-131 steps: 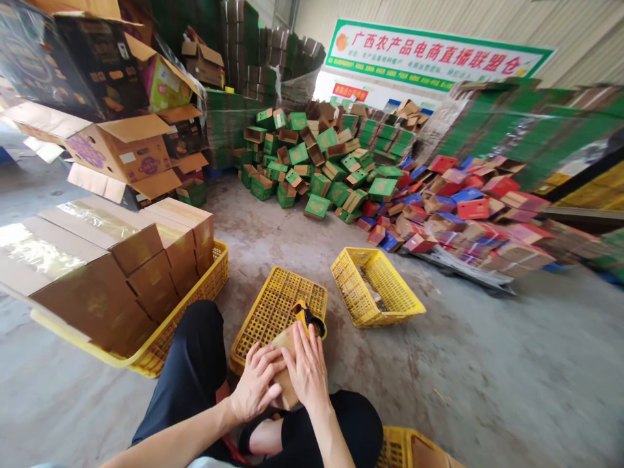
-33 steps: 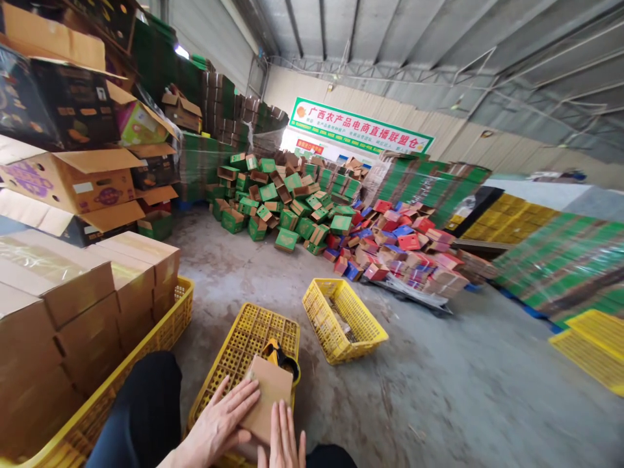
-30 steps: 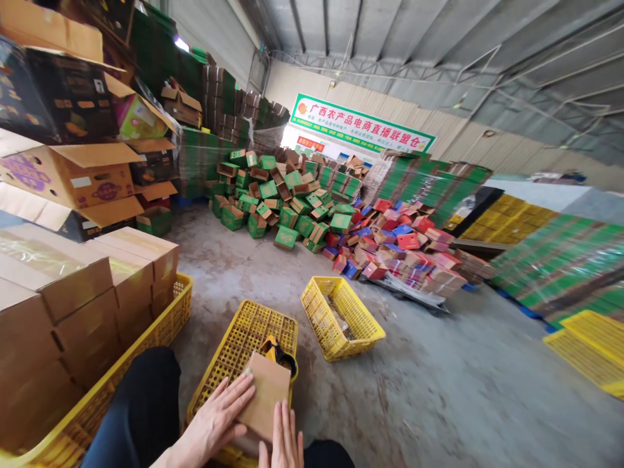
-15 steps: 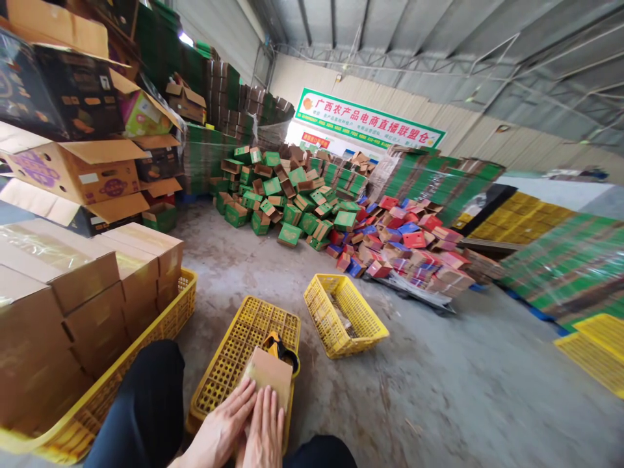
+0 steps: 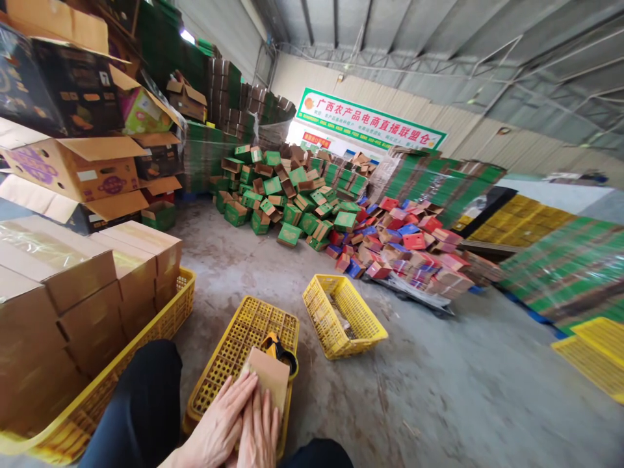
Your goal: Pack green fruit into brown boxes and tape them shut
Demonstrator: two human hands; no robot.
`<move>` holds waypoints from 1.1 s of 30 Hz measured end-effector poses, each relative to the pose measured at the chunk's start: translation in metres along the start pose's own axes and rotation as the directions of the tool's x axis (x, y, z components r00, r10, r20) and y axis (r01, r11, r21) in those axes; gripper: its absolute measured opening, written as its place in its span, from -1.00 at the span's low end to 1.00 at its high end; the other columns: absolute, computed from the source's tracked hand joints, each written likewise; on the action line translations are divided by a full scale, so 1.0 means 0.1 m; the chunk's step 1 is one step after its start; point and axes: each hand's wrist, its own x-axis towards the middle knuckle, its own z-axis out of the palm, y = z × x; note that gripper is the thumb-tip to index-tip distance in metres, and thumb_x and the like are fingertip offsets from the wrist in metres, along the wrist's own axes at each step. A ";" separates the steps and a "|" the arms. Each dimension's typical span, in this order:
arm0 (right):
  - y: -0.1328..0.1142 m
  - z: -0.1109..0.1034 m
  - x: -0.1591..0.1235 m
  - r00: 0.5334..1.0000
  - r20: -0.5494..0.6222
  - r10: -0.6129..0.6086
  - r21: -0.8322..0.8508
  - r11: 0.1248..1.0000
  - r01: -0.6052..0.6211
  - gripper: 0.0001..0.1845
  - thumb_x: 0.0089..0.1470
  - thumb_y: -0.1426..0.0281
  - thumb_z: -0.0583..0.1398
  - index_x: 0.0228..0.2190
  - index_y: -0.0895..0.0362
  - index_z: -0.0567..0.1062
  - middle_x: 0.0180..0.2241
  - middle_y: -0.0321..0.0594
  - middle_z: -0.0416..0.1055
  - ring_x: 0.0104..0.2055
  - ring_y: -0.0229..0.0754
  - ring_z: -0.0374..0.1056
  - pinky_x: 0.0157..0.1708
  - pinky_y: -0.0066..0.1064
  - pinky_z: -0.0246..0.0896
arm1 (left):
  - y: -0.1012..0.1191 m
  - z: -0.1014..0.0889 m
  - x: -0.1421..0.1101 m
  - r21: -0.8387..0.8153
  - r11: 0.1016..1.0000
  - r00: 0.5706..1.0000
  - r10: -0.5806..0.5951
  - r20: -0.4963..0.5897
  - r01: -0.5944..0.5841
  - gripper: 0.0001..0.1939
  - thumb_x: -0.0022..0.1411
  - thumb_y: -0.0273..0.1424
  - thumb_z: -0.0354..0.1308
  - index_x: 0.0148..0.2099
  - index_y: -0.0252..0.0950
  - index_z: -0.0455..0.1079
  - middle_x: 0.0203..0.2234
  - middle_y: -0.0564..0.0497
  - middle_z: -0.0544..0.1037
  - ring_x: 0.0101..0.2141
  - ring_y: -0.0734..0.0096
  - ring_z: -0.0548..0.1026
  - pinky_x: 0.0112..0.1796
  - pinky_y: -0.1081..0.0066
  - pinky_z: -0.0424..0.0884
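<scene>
My left hand (image 5: pixel 221 416) lies flat with straight fingers on a small brown cardboard box (image 5: pixel 273 377). Beside it, partly under its fingers, my right hand (image 5: pixel 258 429) rests flat on the same box, its fingers pointing away from me. The near part of the box is hidden by both hands. Under the box is an upturned yellow plastic crate (image 5: pixel 229 354) with a grid of holes. Just past the box, a yellow-and-black tape dispenser (image 5: pixel 279 349) lies on the crate.
On the left, a yellow crate (image 5: pixel 182 302) holds several stacked cardboard boxes (image 5: pixel 92 273). Another yellow crate (image 5: pixel 344 325) stands on the floor ahead, with some material inside. Farther off are heaps of green boxes (image 5: pixel 287 214) and red and blue boxes (image 5: pixel 400 244).
My left hand has slid slightly forward and right over the box, now overlapping my right hand. My right hand has shifted slightly toward me. The box has hardly moved.
</scene>
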 end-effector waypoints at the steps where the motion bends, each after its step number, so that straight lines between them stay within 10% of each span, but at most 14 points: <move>1: 0.01 -0.01 0.00 1.000 0.002 -0.007 0.013 1.000 0.007 -0.01 0.14 0.38 0.15 0.48 0.00 -0.15 0.25 -0.07 0.42 0.22 0.30 0.41 0.11 0.20 0.39 | -0.01 -0.01 0.03 0.019 1.000 1.000 0.005 0.020 -0.006 -0.25 0.48 -0.49 -0.14 0.58 -0.06 -0.29 0.41 0.01 0.24 0.36 0.25 0.28 0.32 0.19 0.28; 14: 0.43 -0.40 0.10 0.986 0.060 -0.155 0.119 0.982 0.147 -0.16 0.30 0.30 0.15 0.48 0.02 -0.05 0.22 -0.08 0.46 0.17 0.05 0.49 0.05 -0.24 0.52 | 0.03 -0.24 0.18 0.095 0.995 0.981 0.001 0.192 -0.019 -0.28 0.44 -0.27 0.12 0.54 -0.05 -0.02 0.40 0.02 0.27 0.33 0.15 0.31 0.36 0.10 0.15; 22: 0.35 -0.41 0.07 0.978 0.203 -0.053 0.114 0.993 0.031 -0.07 0.26 0.46 0.04 0.47 0.09 -0.33 0.42 -0.03 0.11 0.39 0.18 0.19 0.25 0.04 0.34 | -0.01 -0.13 0.31 0.144 0.987 0.977 0.038 0.209 -0.070 -0.18 0.38 0.16 0.10 0.51 -0.07 0.08 0.37 -0.11 0.32 0.34 0.01 0.29 0.35 -0.04 0.12; 33: 0.57 -0.35 -0.18 0.994 0.104 0.031 0.046 0.998 -0.036 -0.22 0.41 0.06 0.00 0.48 -0.02 -0.16 0.33 -0.08 0.29 0.29 0.22 0.34 0.10 0.06 0.46 | -0.20 -0.20 0.05 0.074 0.990 0.988 0.111 0.104 -0.119 -0.23 0.42 0.04 0.10 0.52 -0.07 0.03 0.35 -0.08 0.35 0.35 0.17 0.30 0.31 0.10 0.28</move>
